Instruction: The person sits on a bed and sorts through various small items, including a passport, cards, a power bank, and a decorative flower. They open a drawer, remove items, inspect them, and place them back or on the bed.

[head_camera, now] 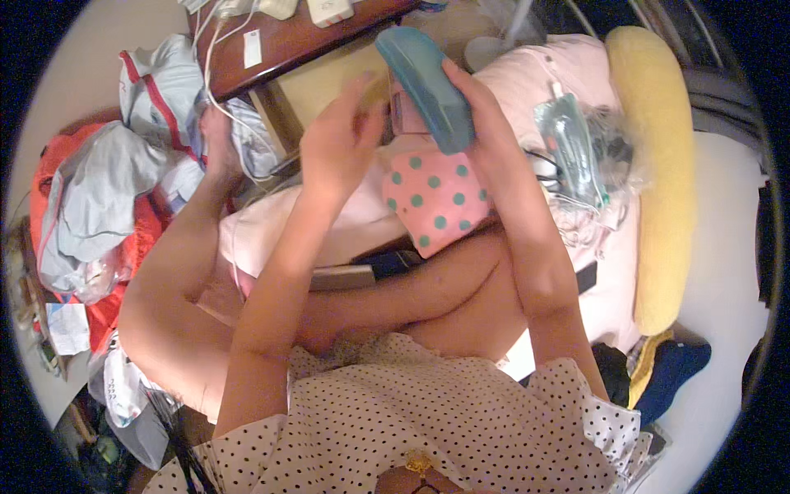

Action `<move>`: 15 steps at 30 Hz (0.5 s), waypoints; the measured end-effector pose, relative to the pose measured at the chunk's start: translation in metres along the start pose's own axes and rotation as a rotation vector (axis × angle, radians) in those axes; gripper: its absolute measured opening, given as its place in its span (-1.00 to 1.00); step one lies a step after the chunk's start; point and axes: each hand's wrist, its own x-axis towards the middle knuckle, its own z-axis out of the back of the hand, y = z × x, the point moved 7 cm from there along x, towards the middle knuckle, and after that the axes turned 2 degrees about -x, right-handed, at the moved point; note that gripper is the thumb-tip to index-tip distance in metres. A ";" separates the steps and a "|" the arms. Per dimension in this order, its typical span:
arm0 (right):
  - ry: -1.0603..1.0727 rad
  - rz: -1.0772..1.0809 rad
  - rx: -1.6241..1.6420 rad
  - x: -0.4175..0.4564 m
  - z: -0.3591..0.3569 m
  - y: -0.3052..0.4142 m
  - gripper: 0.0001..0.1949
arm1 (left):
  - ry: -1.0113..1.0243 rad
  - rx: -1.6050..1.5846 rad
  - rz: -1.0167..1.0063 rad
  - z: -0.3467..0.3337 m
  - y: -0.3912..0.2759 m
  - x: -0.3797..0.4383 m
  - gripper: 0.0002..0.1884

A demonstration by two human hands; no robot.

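My right hand (472,99) grips a teal hard case (426,86), which looks like a glasses case, by its right side. It is held tilted above a pink cloth (438,191) with green dots, perhaps a pouch. To the left of the case is my left hand (342,139), blurred, with its fingers curled; whether something lies in them is unclear. A small pinkish box-like thing (410,114) shows partly behind the case. Beyond both hands, an open wooden drawer (315,86) is partly covered by my left hand.
A dark red wooden cabinet (278,46) with white cables (213,62) stands at the back. A long yellow cushion (657,179) lies right, beside a clear teal pouch (571,148) on pink bedding. Grey and red fabric bags (99,204) are heaped left. My crossed legs (395,296) sit in front.
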 end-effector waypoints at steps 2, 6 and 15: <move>0.002 -0.032 -0.071 0.001 0.023 0.014 -0.48 | -0.059 0.047 -0.005 0.004 0.023 -0.015 -0.72; -0.509 0.339 -0.725 -0.050 0.077 0.098 -0.24 | -0.033 0.368 -0.108 -0.015 0.101 -0.035 -0.79; -0.510 0.227 -1.136 -0.178 0.165 0.089 -0.24 | -0.005 0.543 -0.094 -0.026 0.091 -0.043 -0.86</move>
